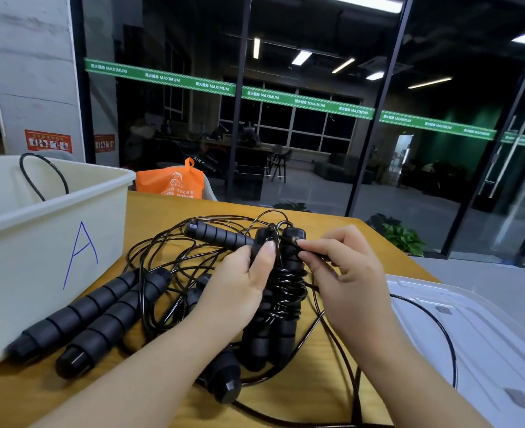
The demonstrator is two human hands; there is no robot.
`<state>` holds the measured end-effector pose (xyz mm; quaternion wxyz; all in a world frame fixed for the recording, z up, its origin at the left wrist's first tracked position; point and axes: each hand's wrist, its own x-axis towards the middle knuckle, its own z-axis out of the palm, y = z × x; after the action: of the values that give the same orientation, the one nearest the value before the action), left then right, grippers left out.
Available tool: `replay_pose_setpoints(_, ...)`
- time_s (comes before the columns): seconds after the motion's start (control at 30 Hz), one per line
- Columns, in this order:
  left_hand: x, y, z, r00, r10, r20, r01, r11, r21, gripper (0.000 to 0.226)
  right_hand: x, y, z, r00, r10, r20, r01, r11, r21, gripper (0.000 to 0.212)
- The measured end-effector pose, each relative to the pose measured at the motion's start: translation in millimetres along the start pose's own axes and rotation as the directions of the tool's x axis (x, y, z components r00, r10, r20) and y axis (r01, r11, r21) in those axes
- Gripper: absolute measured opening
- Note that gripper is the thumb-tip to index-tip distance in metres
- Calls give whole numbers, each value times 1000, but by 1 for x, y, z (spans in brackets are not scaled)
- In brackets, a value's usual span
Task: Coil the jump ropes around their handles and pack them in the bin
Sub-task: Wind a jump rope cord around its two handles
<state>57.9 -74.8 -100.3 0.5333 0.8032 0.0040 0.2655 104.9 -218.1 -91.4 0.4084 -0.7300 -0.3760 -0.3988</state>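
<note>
My left hand grips a pair of black foam handles held side by side, with black rope coiled around their middle. My right hand pinches the loose rope near the top of that pair. Another pair of handles lies at the left beside the bin. One handle lies behind my hands and one handle near my left wrist, among tangled rope. The cream bin, marked A, stands at the left with a rope loop poking out of it.
A translucent white lid lies on the right with rope trailing over it. An orange bag sits behind the wooden table. Glass walls stand beyond the far edge, with a green plant at floor level.
</note>
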Motion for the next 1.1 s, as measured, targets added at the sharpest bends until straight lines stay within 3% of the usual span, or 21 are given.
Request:
replay_pose_setpoints(0.2,0,4,2,999,38,-32,-37,999,14,46,0,-9,8,993,-105,48,108,992,-67,23)
replay_pose_setpoints(0.37,2,5,3,989,-81,-125,73,995,-64,54,-1,-4,-2,970,38,238,-54,996,65,29)
replay_pose_setpoints(0.43,5,4,-1,970,-163,-180,145,984,-108,63,2,-3,-9,968,68,243,-90,993,79,22)
replay_pose_setpoints(0.5,6,4,-2,963,-195,-188,176,978,-113,68,4,-3,-15,958,132,254,-161,982,96,31)
replay_pose_setpoints(0.7,3,5,-2,985,-134,-107,120,984,-132,61,2,-12,-10,955,252,156,-287,916,279,27)
replay_pose_setpoints(0.9,0,8,0,999,10,-49,-15,993,-117,54,-3,-17,0,991,129,44,-135,973,187,19)
replay_pose_setpoints(1.03,-4,10,5,999,45,-15,-46,991,-125,37,-3,-13,6,999,-11,-35,12,999,44,11)
replay_pose_setpoints(1.1,-5,11,6,998,54,-13,-55,986,-160,39,-2,-12,7,996,-60,-62,60,998,-2,11)
